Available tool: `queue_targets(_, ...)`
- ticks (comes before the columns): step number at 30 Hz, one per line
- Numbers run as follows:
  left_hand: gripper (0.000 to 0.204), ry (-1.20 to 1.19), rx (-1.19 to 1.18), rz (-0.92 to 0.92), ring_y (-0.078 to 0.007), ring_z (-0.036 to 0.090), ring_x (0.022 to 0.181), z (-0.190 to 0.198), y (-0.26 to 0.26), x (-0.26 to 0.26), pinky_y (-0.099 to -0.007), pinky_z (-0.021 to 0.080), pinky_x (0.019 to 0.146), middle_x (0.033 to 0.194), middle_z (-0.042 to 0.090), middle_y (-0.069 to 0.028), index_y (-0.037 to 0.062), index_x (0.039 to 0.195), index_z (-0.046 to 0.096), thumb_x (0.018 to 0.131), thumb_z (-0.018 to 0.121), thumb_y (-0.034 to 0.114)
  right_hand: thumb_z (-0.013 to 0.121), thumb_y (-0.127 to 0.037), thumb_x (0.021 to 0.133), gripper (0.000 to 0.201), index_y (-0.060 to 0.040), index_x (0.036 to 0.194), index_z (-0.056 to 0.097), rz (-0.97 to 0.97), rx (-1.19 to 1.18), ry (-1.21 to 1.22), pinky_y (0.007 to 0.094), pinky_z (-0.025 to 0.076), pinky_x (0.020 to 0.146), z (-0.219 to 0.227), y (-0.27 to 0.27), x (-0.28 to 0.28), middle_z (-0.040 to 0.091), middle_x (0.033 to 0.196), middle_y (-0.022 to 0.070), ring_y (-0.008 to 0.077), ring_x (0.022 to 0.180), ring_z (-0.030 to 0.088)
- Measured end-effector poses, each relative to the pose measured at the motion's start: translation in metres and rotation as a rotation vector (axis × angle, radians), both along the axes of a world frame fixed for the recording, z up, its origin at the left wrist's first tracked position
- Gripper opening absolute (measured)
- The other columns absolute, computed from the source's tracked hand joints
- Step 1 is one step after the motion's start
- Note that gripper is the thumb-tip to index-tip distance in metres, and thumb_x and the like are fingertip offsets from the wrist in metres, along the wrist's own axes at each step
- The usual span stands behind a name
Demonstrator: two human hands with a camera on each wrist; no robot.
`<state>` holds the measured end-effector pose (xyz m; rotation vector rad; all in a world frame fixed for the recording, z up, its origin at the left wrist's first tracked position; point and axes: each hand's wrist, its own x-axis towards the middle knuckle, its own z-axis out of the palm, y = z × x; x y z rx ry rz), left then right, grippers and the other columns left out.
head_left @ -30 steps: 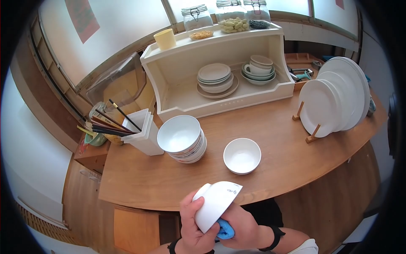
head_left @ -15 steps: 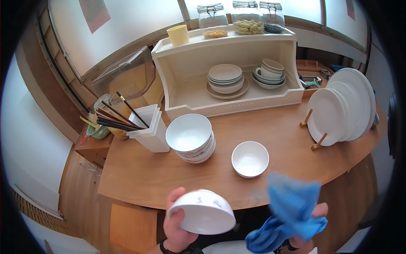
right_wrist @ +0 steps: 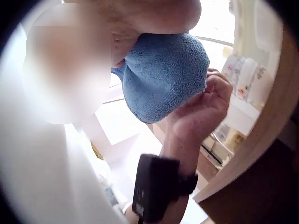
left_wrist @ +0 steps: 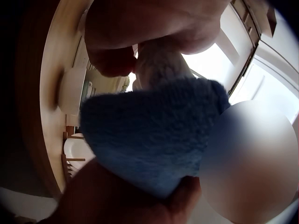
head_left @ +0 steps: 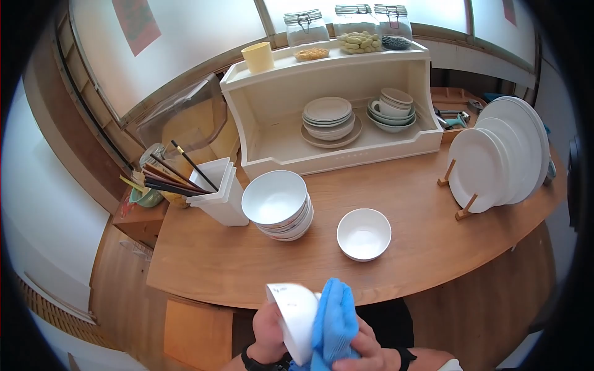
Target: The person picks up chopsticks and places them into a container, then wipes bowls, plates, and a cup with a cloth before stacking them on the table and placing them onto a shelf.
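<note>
Near the table's front edge, my left hand grips a white bowl that is tipped on its side, small dark marks on its outer wall. My right hand holds a folded blue cloth against the bowl's right side. In the right wrist view the cloth hides most of the bowl, with the left hand behind it. Another white bowl stands upright on the table just beyond the hands. Left of that bowl is a stack of white bowls.
A white holder with several chopsticks stands at the left of the wooden table. At the back, a cream shelf bears stacked dishes, with glass jars and a yellow cup on top. White plates stand in a wooden rack at right.
The right hand and the cloth swung out to the right, spread, then came back against the bowl. The left hand turned the bowl, so its outer wall faces a different way.
</note>
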<state>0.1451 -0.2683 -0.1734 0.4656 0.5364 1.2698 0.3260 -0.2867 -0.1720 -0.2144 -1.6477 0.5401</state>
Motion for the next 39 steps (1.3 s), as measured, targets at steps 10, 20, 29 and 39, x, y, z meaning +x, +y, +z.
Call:
queue_targets(10,0.024,0.517,0.418,0.087,-0.0214,0.06,0.093,0.025,0.005,-0.015,-0.0341,0.049,0.084,0.105,0.06,-0.0125,-0.0005,0.112,0.051,0.094,0.046,0.015,0.063,-0.002,0.086,0.051,0.0039,0.133,0.043,0.271,-0.595,0.062,0.0415,0.042,0.1,0.006,0.011,0.023,0.05,0.132,0.0255,0.0372,0.118,0.054)
queue_targets(20,0.027,1.165,0.696,0.598,-0.0124,0.059,0.089,0.126,0.086,-0.064,-0.0271,0.049,0.078,0.1,0.061,-0.0066,0.0006,0.111,0.05,0.09,0.062,0.012,0.065,0.0,0.081,0.044,0.0053,0.122,0.048,-0.288,-0.454,0.02,0.0376,0.048,0.092,-0.038,0.022,0.079,0.058,0.12,0.027,0.0321,0.108,0.062)
queue_targets(29,0.023,1.67,0.648,0.4,-0.0106,0.06,0.077,0.165,0.177,-0.055,-0.025,0.048,0.068,0.086,0.065,-0.0066,-0.001,0.103,0.058,0.085,0.066,0.012,0.067,-0.021,0.086,0.048,0.006,0.121,0.048,-0.379,-0.554,0.145,0.0338,0.046,0.091,-0.061,0.025,0.099,0.061,0.115,0.0207,0.0248,0.103,0.061)
queue_targets(39,0.022,1.911,0.53,0.258,-0.0153,0.06,0.071,0.148,0.195,-0.048,-0.0294,0.048,0.065,0.078,0.064,-0.0092,-0.003,0.089,0.061,0.08,0.067,0.016,0.068,-0.021,0.083,0.051,0.0061,0.122,0.048,-0.391,-0.569,0.105,0.034,0.046,0.09,-0.066,0.026,0.107,0.06,0.115,0.0205,0.0247,0.103,0.06)
